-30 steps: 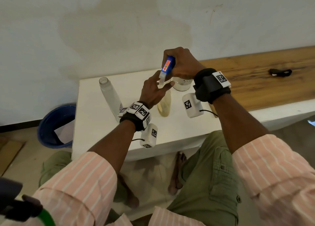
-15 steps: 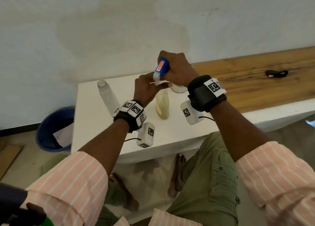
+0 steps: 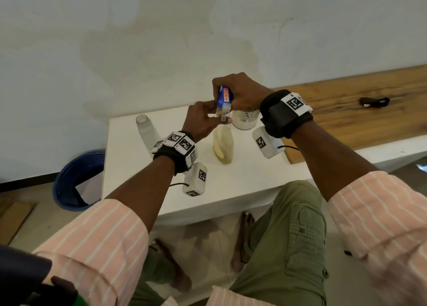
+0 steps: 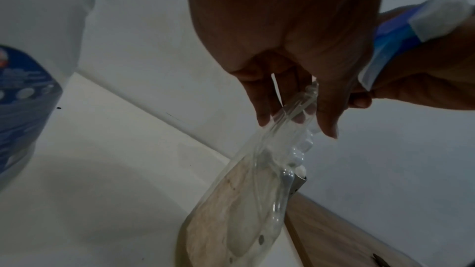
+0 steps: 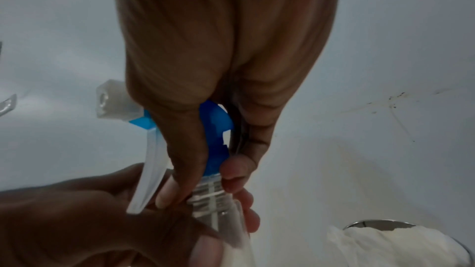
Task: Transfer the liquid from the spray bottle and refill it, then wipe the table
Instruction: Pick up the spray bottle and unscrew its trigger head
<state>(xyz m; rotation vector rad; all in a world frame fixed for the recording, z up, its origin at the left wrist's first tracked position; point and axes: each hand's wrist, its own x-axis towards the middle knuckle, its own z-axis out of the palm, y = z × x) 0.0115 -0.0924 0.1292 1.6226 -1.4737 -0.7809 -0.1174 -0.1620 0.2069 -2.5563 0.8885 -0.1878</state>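
A clear spray bottle (image 3: pixel 223 146) with yellowish liquid in its lower part stands upright on the white table (image 3: pixel 231 185). My left hand (image 3: pixel 218 118) grips its neck, the fingers curled round it in the left wrist view (image 4: pixel 295 123). My right hand (image 3: pixel 231 103) holds the blue and white spray head (image 3: pixel 224 97) from above, right on the bottle's mouth. In the right wrist view its fingertips (image 5: pixel 174 194) pinch the ribbed collar (image 5: pixel 208 192) at the neck, and the dip tube runs down inside. A second clear bottle (image 3: pixel 147 132), uncapped, stands to the left.
A perforated metal cup (image 3: pixel 245 122) stands just behind the spray bottle, with a white crumpled cloth (image 5: pixel 398 241) in it. A wooden board (image 3: pixel 358 111) runs along the right, with a small black object (image 3: pixel 374 102) on it. A blue bin (image 3: pixel 76 181) stands on the floor left of the table.
My right hand has lowered the spray head from above the bottle down onto its mouth. My left hand has closed round the neck.
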